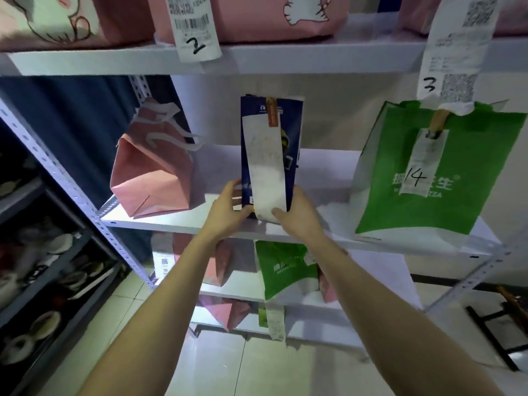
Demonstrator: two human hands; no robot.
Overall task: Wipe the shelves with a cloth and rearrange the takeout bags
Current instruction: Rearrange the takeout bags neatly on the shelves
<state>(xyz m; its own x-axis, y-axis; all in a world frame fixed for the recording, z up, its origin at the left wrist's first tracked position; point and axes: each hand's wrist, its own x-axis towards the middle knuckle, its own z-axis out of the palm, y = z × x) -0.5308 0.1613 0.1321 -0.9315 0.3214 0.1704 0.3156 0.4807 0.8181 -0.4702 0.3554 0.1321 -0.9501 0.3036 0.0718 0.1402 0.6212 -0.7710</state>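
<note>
A tall dark blue takeout bag (294, 132) stands upright on the middle shelf (183, 221), with a long white receipt (267, 172) clipped to its top. My left hand (228, 208) holds the bag's lower left side. My right hand (298, 214) holds its lower right side, thumb on the receipt's end. A pink paper bag (151, 175) leans on the shelf to the left. A green bag (428, 172) marked 14 stands to the right. No cloth is in view.
Pink bags (248, 18) with receipts marked 2 and 3 sit on the top shelf (314, 60). Lower shelves hold another green bag (283, 270) and pink bags (225, 310). A dark rack of shoes (43, 267) stands at left. A black stool frame (503, 332) is at right.
</note>
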